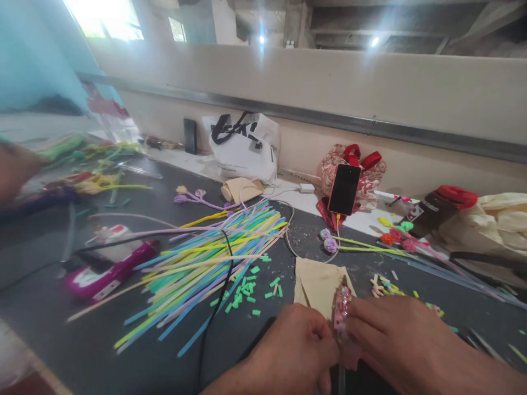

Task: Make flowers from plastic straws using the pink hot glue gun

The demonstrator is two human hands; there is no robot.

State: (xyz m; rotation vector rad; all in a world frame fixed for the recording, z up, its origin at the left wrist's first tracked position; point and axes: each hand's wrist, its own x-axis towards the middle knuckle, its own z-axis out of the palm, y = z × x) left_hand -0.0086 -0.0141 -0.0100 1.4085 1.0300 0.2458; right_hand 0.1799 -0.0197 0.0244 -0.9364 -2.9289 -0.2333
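At the bottom centre my left hand (294, 345) has its fingers pinched together; whatever is between them is too small to make out. My right hand (395, 334) is closed beside it, its fingers against a pink sparkly item (342, 310) that lies over the right edge of a beige cloth (319, 277). The cloth rests flat on the dark table, just beyond both hands. Left of the hands lie small green cut pieces (245, 291) and a large pile of pastel pipe cleaners (214, 258).
A magenta glue gun (109, 274) with a black cable lies left. Against the wall stand a white bag (247, 145), a phone (345, 189) and a patterned bag (373, 170). Pipe-cleaner flowers (330, 243) lie behind the cloth. Another person's blurred hand (16, 173) is at far left.
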